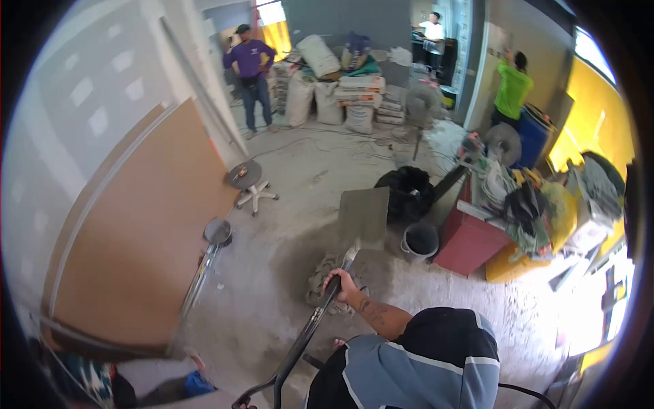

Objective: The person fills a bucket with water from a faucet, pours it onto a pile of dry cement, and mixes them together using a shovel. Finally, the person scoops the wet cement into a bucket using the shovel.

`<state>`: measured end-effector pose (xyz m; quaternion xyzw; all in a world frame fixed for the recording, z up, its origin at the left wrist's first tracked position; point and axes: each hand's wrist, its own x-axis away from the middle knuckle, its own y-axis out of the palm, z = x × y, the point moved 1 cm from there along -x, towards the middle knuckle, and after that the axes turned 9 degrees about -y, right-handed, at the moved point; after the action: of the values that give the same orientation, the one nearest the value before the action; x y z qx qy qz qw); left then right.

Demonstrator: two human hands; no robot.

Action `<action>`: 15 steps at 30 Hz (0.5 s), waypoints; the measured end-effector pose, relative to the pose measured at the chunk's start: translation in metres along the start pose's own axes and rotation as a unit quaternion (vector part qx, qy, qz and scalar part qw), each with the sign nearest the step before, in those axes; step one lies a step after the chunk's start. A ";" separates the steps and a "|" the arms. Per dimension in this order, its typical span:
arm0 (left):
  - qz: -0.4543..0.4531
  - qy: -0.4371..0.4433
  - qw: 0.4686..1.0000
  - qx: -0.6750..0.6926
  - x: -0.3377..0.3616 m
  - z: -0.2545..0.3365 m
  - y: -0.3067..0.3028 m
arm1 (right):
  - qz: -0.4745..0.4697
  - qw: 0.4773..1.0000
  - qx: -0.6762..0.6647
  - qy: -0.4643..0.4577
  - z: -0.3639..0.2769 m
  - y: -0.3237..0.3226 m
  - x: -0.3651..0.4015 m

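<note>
A square-mouth shovel runs diagonally from the bottom edge toward the middle. Its flat blade is coated in grey and points away from me. My right hand is wrapped round the shaft, close to the blade end. At the bottom edge a sliver of my left hand shows at the forked grip, mostly cut off. Beneath the shaft lies a heap of wet grey mortar on a damp patch of floor. Just right of the blade stands a grey bucket.
Behind the bucket sits a black bag. A cluttered red cabinet stands to the right. Brown boards lean at left, near a round stool. Sacks are piled at the back. Three people stand farther off, one in purple.
</note>
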<state>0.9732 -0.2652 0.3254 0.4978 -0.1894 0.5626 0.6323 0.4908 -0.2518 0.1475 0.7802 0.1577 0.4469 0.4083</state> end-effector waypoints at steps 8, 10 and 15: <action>0.252 0.094 0.963 0.007 0.045 -0.202 -0.025 | 0.011 0.938 0.346 0.018 0.015 -0.119 -0.051; 0.307 0.146 0.941 0.006 0.067 -0.276 -0.055 | 0.013 0.900 0.422 0.109 0.041 -0.177 -0.039; 0.514 0.066 0.854 0.037 0.129 -0.376 -0.039 | 0.129 0.825 0.475 0.277 0.115 -0.333 0.015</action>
<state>0.9256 0.1243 0.2493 0.3147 -0.3551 0.8455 0.2450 0.6334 -0.0940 -0.1342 0.7346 0.3547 0.5626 -0.1347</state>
